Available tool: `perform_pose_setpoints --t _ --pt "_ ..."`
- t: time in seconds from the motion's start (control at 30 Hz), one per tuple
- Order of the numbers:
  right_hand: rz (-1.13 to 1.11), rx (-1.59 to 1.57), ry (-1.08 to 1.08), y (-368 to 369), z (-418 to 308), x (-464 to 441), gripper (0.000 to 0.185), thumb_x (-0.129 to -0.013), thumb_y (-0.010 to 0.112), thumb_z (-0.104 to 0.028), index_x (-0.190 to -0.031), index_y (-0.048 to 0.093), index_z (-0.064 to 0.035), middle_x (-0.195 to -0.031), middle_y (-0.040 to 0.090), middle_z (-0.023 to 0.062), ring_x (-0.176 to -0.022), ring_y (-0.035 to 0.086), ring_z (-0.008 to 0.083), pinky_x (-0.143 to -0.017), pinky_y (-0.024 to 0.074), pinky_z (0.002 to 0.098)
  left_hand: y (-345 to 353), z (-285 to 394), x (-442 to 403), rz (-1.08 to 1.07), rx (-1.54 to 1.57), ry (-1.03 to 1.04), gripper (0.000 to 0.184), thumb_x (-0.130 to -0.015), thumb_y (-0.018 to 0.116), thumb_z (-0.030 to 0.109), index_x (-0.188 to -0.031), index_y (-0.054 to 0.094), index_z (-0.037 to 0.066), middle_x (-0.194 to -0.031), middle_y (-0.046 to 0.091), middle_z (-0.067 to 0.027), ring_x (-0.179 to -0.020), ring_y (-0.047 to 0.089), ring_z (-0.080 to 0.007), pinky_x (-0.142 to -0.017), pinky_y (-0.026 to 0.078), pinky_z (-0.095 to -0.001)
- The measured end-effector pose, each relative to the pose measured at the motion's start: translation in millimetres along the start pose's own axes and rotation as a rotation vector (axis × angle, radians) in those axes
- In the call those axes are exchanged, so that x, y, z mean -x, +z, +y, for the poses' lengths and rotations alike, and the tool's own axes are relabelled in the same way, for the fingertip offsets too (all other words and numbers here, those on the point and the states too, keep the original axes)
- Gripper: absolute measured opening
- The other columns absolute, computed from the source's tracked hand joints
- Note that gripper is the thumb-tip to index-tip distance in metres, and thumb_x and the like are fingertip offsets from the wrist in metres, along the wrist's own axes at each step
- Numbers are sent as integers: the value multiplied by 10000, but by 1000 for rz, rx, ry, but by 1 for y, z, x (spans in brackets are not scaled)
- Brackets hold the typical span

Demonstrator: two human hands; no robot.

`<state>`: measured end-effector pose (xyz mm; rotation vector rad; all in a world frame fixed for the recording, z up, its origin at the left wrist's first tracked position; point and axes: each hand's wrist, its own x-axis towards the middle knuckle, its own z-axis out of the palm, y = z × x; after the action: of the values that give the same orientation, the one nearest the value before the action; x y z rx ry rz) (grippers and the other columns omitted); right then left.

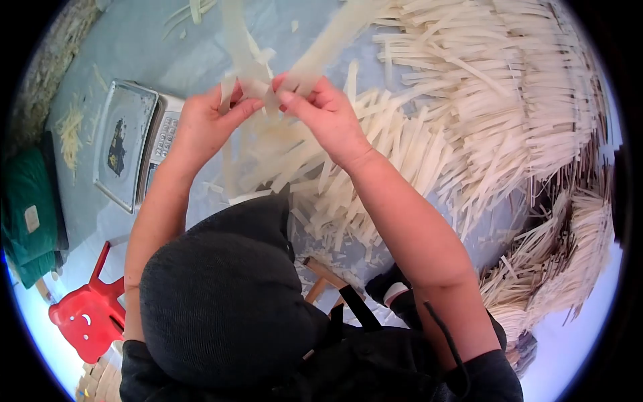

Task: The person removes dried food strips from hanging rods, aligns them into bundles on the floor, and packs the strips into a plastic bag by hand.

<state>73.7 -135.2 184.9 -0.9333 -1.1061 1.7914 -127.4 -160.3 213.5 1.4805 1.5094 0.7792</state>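
Note:
Pale flat strips (248, 60) are held up between my two hands at the top centre, slightly blurred. My left hand (218, 120) pinches them from the left, thumb and fingers pressed together. From the right, my right hand (325, 117) pinches a broad strip (345, 33) that slants up and to the right. The fingertips of both hands almost meet where the strips cross. Many loose strips (375, 154) lie on the grey surface below and right of my hands.
Layered piles of strips (495, 87) fill the right side. A scale with a metal tray (127, 144) and keypad stands at the left. Further left lies a green bag (30, 214). Below it is a red stool (87, 318). Scraps (70, 130) lie beyond the scale.

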Motion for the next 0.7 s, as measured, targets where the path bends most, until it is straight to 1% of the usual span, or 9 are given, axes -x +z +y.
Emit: perform_pose_setpoints --t 0.07,0.17,0.23,0.3,0.47,0.53,0.57,0.63,0.7 --pt "35 1 -50 -9 -10 11 179 -945 599 -119 -1106 611 -41 -1071 673 47 -974 602 117 -883 481 287 -2 5 3 -3 35 -36 239 -906 685 181 -1104 681 47 -902 696 24 -799 584 -40 -673 466 -224" --pt "270 -351 -9 -35 -18 37 189 -963 568 -125 -1137 565 -51 -1141 664 87 -1028 616 180 -921 491 335 2 -5 8 -16 11 -131 232 -908 682 198 -1102 687 70 -933 693 34 -823 583 -37 -656 456 -215" --pt "499 -673 157 -66 7 58 222 -979 533 -133 -1187 506 -62 -1164 652 121 -1079 612 218 -934 496 364 2 -9 12 42 126 -212 248 -912 677 219 -1122 686 88 -948 685 34 -842 575 -34 -655 455 -215" --pt "593 -651 351 -92 32 89 267 -988 508 -134 -1234 456 -45 -1165 648 151 -1082 624 239 -930 502 375 -3 -9 12 90 133 -208 257 -911 678 226 -1133 685 96 -940 679 36 -839 573 -34 -651 451 -213" --pt "397 -25 744 -126 67 167 230 -972 521 -228 -1094 569 -39 -1066 681 135 -903 684 249 -781 558 396 -18 12 19 50 10 -191 279 -910 679 233 -1156 682 100 -924 665 38 -834 577 -35 -635 439 -205" --pt "343 583 1077 -128 60 172 318 -944 590 -344 -1030 630 -40 -948 698 128 -786 693 240 -738 568 378 -19 18 23 48 -117 -170 280 -909 681 226 -1159 683 98 -915 658 40 -833 578 -34 -627 435 -203" --pt "344 576 1079 -128 58 173 318 -944 590 -344 -1030 630 -40 -948 698 128 -786 693 240 -738 568 378 -18 17 24 43 -121 -170 280 -909 681 226 -1159 683 98 -915 658 40 -833 578 -34 -627 435 -203" --pt "233 1379 586 -125 49 169 409 -893 607 -417 -934 653 -13 -750 654 158 -759 676 299 -704 533 382 -16 12 28 140 -3 -196 285 -904 686 213 -1159 682 85 -927 667 28 -835 578 -33 -622 436 -205" --pt "271 1349 532 -110 27 157 465 -881 609 -461 -941 657 -2 -718 638 173 -750 667 315 -706 527 376 -16 23 34 146 21 -174 282 -905 682 200 -1159 678 77 -946 677 16 -848 588 -41 -627 447 -209"
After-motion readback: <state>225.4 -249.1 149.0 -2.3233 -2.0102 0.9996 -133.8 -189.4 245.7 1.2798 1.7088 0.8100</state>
